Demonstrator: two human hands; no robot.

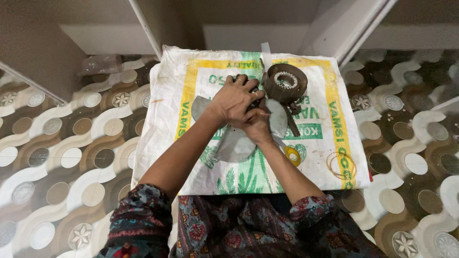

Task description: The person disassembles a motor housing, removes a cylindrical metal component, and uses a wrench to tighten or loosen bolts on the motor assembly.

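Grey fan blades [234, 143], flat, dull, rounded metal, lie on a woven plastic sack [330, 119] (white, green and yellow print). Left hand [233, 100] and right hand [256, 125] are closed together over the hub at centre. Brown round motor housing [286, 82], toothed pale ring inside, at 1 o'clock, touching them.

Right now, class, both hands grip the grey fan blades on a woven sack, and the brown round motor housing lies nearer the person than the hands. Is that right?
Not quite. The head view shows the brown round motor housing lying beyond the left hand and right hand, farther from the person. Both do grip the grey fan blades on the woven sack.
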